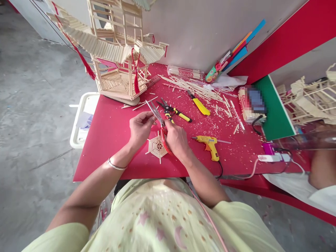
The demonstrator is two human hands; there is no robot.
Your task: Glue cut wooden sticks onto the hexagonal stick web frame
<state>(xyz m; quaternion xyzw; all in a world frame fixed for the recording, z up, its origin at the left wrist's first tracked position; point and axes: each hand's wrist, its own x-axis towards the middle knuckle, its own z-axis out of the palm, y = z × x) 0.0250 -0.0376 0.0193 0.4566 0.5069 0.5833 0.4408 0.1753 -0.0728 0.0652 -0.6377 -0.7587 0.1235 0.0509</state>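
My right hand (176,138) is closed round the red handles of a pair of scissors (156,112), whose parted blades point up and to the left. Close beside the blades, my left hand (141,128) is pinched, thumb against fingers; whatever lies between the tips is too small to make out. Just below both hands a small web-shaped hexagon of wooden sticks (156,147) lies flat on the red table (110,140), partly covered by the scissors' handle. Black and yellow pliers (181,114) rest just beyond the right hand.
A stick-built pagoda (118,85) with red tassels stands at back left. Loose sticks (194,87), a yellow utility knife (201,106) and scraps lie behind. To the right are a corded yellow glue gun (210,144) and a power strip (273,158). Another person's arm (322,168) shows far right.
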